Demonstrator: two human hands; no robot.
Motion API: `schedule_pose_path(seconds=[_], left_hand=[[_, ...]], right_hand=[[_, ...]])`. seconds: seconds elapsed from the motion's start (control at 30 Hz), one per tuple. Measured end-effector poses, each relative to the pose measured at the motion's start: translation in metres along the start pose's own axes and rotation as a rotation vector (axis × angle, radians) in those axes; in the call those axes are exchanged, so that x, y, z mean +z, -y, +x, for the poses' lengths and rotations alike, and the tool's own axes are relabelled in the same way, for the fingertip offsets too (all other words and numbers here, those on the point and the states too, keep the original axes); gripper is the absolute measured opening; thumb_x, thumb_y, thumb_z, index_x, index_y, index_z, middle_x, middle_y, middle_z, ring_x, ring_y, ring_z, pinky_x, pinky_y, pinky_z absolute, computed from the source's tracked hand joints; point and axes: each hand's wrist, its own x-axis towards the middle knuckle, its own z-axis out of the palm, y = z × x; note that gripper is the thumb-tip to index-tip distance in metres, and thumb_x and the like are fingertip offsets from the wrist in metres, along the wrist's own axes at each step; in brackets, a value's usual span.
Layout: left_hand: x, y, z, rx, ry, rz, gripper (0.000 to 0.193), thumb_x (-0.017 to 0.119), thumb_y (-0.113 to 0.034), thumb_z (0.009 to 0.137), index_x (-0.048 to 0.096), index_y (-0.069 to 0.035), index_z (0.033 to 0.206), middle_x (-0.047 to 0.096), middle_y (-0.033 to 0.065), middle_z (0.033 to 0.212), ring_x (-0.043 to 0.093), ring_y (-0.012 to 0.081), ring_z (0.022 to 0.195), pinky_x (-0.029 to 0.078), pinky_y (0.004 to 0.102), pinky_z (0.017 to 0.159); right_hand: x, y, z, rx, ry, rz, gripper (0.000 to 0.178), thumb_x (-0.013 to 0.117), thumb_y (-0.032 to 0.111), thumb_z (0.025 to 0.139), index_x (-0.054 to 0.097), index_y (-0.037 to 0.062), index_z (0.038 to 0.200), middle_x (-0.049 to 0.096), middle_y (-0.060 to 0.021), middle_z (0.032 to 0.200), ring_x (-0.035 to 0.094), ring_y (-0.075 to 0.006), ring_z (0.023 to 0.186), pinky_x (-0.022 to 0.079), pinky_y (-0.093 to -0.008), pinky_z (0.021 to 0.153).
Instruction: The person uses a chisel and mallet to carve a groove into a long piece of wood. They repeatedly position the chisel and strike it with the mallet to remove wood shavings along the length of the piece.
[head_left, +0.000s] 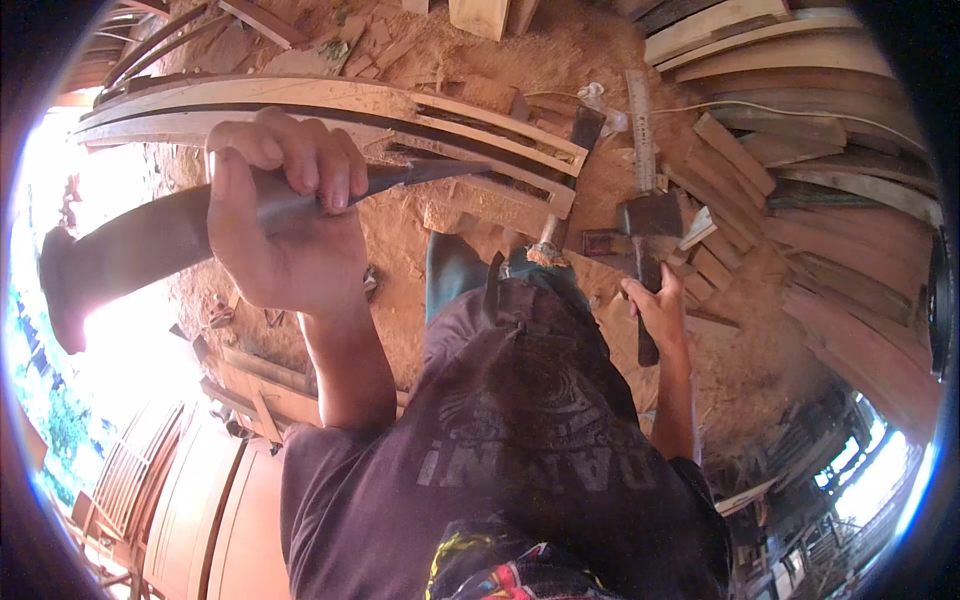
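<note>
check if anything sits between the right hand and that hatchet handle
Nothing visible does. The right hand is already closed around the dark handle of the hatchet, with wood offcuts only beside it. The left hand grips a curved dark wooden piece.

Dark grey tool [150, 240], purple printed shirt [520, 450], reddish-brown sawdust floor [740, 370].

The person wears a dark purple-brown short-sleeved T-shirt [520, 440] with faded grey print and blue jeans [450, 275].

Dull dark metal axe head [652, 215], rough pale wooden slats [480, 125], sawdust-strewn ground [410, 225].
</note>
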Motion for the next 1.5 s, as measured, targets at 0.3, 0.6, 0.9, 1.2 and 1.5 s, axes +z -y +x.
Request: schedule_pose_path(seconds=[0.3,0.6,0.9,1.2,1.5], left_hand=[[0.005,0.001,0.000,0.058,0.139,0.212,0.020,0.039,-0.025,0.108,0.047,-0.009,0.098,0.046,0.0069,0.075,0.044,0.0191,0.061,0.045,0.0353,0.065],[-0.001,-0.003,-0.018,0.042,-0.044,0.132,0.022,0.043,-0.024,0.106,0.045,-0.011,0.089,0.038,0.0020,0.060,0.035,0.0154,0.052,0.038,0.0360,0.055],[0.043,0.024,-0.019,0.104,-0.289,0.182,0.024,0.050,-0.016,0.102,0.044,-0.012,0.079,0.036,0.0021,0.056,0.031,0.0163,0.048,0.032,0.0346,0.050],[0.053,0.053,-0.034,0.113,-0.133,0.158,0.024,0.064,-0.006,0.100,0.046,-0.007,0.084,0.048,0.0037,0.058,0.042,0.0117,0.048,0.037,0.0320,0.044],[0.072,0.095,-0.040,0.181,-0.182,0.490,0.021,0.074,-0.005,0.093,0.061,-0.006,0.076,0.059,-0.0032,0.065,0.057,0.0089,0.057,0.043,0.0297,0.050]], right_hand=[[-0.017,0.028,-0.005,-0.160,-0.239,0.137,0.021,0.077,0.006,0.093,0.063,-0.0009,0.107,0.067,-0.0037,0.078,0.058,-0.0100,0.053,0.047,-0.0296,0.049],[-0.030,0.071,-0.011,-0.334,-0.350,0.135,0.024,0.082,0.008,0.092,0.066,-0.0001,0.109,0.069,-0.0025,0.077,0.060,-0.0085,0.057,0.047,-0.0276,0.052],[-0.029,0.096,-0.018,-0.666,-0.484,0.275,0.019,0.082,0.007,0.093,0.068,-0.0008,0.103,0.070,-0.0029,0.079,0.061,-0.0089,0.059,0.049,-0.0266,0.057],[-0.040,0.107,-0.014,-0.564,-0.212,0.044,0.025,0.085,0.016,0.093,0.073,0.0026,0.076,0.066,0.0002,0.062,0.060,-0.0074,0.056,0.045,-0.0261,0.054],[-0.027,0.173,-0.033,-1.015,-0.143,-0.180,0.018,0.085,0.012,0.093,0.074,0.0009,0.086,0.068,0.0014,0.071,0.060,-0.0054,0.058,0.044,-0.0244,0.051]])
